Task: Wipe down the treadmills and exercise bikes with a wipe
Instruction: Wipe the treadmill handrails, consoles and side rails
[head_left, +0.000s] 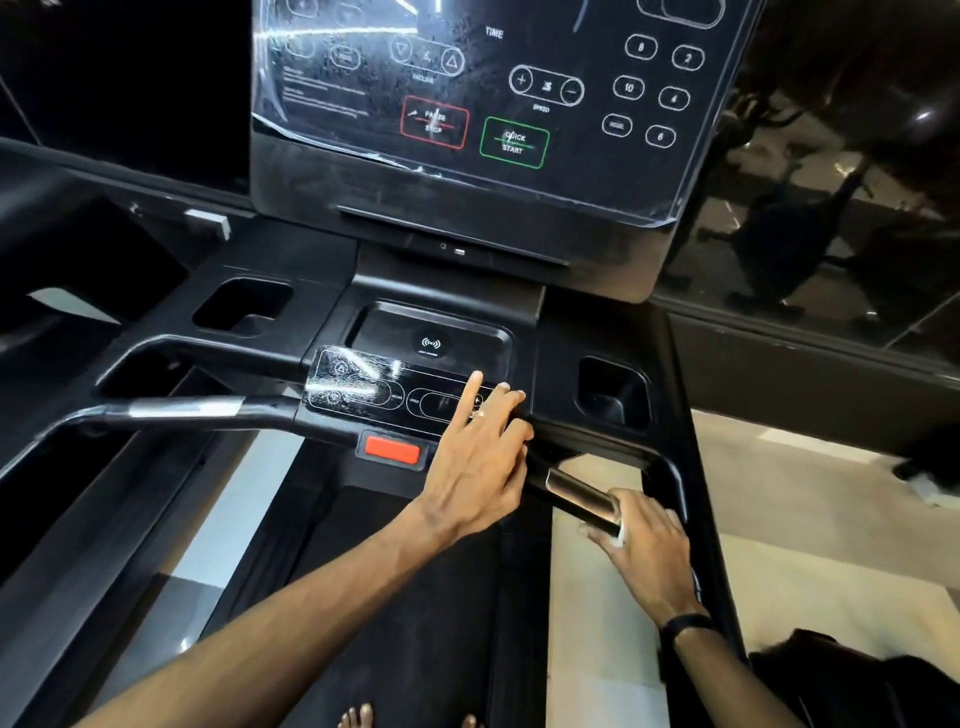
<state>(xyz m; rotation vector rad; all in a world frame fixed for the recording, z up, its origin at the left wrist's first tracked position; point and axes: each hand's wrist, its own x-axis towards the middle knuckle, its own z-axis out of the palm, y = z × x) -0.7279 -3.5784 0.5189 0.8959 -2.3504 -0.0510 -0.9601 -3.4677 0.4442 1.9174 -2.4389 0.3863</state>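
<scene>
Person stands on the treadmill (171, 519) deck, facing the console. Left hand (480, 457) lies flat, fingers straight and spread, resting on the right end of the small control strip (400, 392) on the crossbar — nothing gripped. Right hand (644, 551) is curled round the metal pulse-grip handle (582, 493) on the right, with a scrap of white showing under the fingers at the grip's near end. That is probably the wipe (619, 540), but too little shows to be sure.

Risks from here:

- Left fingers sit on the strip's speed controls. If the machine is live, pressing down could change speed or start the belt with bare feet on it. Can't tell whether it is powered — the main display looks dark.
- Red stop key (392, 451) is just below the left palm; a slide of the hand could knock it.
- The strip's protective film looks wrinkled and the big console (467, 104) film peels at its lower edge. Wiping against a loose edge would lift it further and trap moisture under it.
- Wipe is bunched in the fist, so it likely covers only part of the handle and misses the underside.
- Cup wells (244, 306) and the charging tray (431, 338) look easy to skip.
</scene>
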